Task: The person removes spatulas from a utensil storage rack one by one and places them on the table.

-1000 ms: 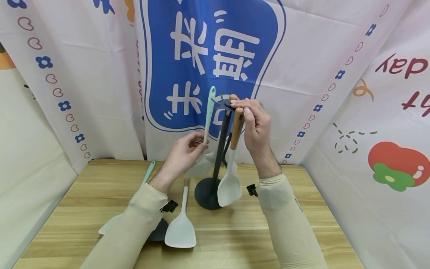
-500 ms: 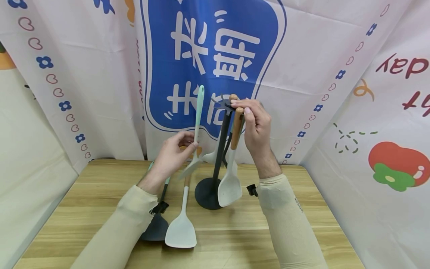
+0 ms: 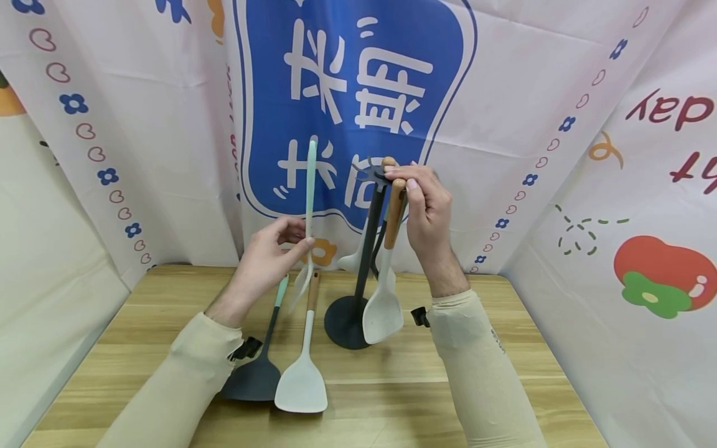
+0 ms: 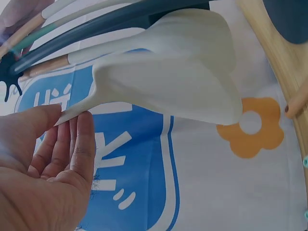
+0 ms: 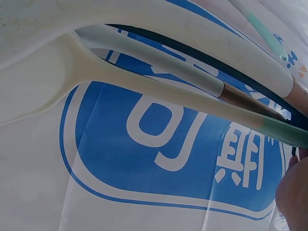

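My left hand (image 3: 267, 255) pinches the white neck of a turner (image 3: 310, 180) between thumb and fingers. Its mint handle points up and its pale blade (image 4: 163, 89) hangs down, above the table and left of a black utensil stand (image 3: 371, 242). At the stand's top, my right hand (image 3: 428, 205) grips the hub, with the index finger over it and the thumb beside a wooden handle. From the stand hangs a white spatula (image 3: 383, 311) with that wooden handle. More utensils hang behind it, among them a mint-handled white one (image 5: 159, 94); they partly hide each other.
On the wooden table (image 3: 448, 373) lie a dark turner (image 3: 254, 378) with a mint-ended handle and a white turner (image 3: 302, 387) with a wooden handle. A printed cloth (image 3: 521, 81) hangs behind the table's far edge.
My left hand has moved left with the turner, away from the stand, and the blade has turned edge-on. My right hand and the stand have stayed in place.
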A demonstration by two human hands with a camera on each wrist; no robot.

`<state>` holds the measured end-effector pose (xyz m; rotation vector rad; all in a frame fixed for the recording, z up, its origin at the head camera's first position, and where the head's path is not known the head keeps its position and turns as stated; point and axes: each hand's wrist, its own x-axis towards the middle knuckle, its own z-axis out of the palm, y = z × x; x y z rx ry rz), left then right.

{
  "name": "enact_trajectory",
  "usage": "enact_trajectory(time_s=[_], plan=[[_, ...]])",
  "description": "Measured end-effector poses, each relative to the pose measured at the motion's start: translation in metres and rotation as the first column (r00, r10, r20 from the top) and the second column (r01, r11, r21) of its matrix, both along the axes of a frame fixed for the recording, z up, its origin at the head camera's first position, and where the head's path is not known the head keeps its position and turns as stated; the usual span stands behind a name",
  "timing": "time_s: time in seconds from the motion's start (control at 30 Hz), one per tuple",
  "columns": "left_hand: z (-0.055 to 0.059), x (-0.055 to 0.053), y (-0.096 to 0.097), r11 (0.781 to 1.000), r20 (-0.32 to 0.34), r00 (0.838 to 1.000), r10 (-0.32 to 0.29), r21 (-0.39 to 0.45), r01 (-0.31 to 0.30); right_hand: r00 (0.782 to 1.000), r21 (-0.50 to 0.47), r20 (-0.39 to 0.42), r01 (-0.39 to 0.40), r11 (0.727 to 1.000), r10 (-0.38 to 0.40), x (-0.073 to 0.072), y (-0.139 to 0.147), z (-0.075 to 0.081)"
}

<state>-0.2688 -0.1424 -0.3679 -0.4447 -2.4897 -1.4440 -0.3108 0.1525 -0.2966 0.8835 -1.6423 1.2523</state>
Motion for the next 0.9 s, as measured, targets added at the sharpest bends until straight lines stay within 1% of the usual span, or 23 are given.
enact_trajectory(time_s=[0.3, 0.57, 0.63, 0.77, 0.9], plan=[[-0.001, 0.007, -0.019, 0.999, -0.006, 1.000, 0.016, -0.027, -0.016, 1.000, -0.001, 0.004, -0.005, 1.000, 0.005, 0.001, 0.000, 0.000], [-0.002, 0.016, -0.041, 0.998, -0.021, 0.999, 0.047, -0.049, -0.048, 1.000, 0.001, 0.006, -0.005, 1.000, 0.005, 0.001, 0.000, 0.000], [-0.003, 0.018, -0.048, 0.996, -0.034, 0.998, 0.061, -0.062, -0.063, 1.000, 0.001, 0.008, -0.004, 1.000, 0.004, 0.001, 0.000, 0.001], [-0.004, 0.023, -0.062, 0.989, -0.047, 0.993, 0.109, -0.094, -0.113, 1.000, 0.002, 0.007, -0.003, 1.000, 0.003, 0.002, 0.000, 0.001], [-0.006, 0.028, -0.075, 0.985, -0.032, 0.989, 0.145, -0.093, -0.147, 1.000, 0.001, 0.004, -0.008, 1.000, 0.008, 0.002, 0.000, 0.001]])
